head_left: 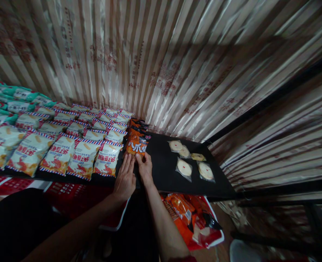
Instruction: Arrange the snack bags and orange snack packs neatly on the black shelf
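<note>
An orange snack bag (137, 145) leans at the front of a short row of similar orange bags (138, 124) on a black tabletop (161, 160). My left hand (125, 179) rests at its lower left edge, fingers stretched out and lying flat. At the bag's lower right edge, my right hand (145, 168) grips it, with the thumb in front; part of its fingers is hidden. White snack bags (108, 157) with red and blue striped edges stand in rows just left of my left hand.
Green bags (21, 94) fill the far left. Several clear-wrapped round pale items (184, 167) and a small yellowish packet (198, 157) lie at right. Below the table's front edge, a red crate (217, 240) holds orange bags (180, 207). A striped sheet (139, 54) hangs behind.
</note>
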Motion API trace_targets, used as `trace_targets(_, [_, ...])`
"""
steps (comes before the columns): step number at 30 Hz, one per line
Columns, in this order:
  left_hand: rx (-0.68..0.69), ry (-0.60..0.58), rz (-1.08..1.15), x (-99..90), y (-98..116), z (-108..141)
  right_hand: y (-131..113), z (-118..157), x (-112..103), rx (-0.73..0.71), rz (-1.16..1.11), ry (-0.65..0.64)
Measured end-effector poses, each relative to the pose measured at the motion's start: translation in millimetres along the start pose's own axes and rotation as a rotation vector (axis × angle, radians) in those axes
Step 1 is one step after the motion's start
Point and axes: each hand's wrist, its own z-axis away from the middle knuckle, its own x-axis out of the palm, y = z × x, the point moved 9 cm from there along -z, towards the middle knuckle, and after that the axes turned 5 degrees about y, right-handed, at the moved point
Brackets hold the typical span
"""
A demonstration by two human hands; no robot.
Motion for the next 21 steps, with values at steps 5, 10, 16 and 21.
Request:
trace_targets(5, [0.034,0.006,-0.012,-3.4,3,-5,-6,2,-3,-0.057,0.062,0.007])
trace_targets(10, [0.092,0.044,-0.043,-8.3,3,-18,-13,4,0,-0.107,0.089,-0.017])
trace_targets(16, [0.090,0.026,-0.097,-3.2,1,-20,-7,0,-8,-0.047,0.063,0.009])
trace_targets(21, [0.062,0.011,-0.118,-1.0,0,-20,-5,-4,-3,-0.003,0.011,-0.033])
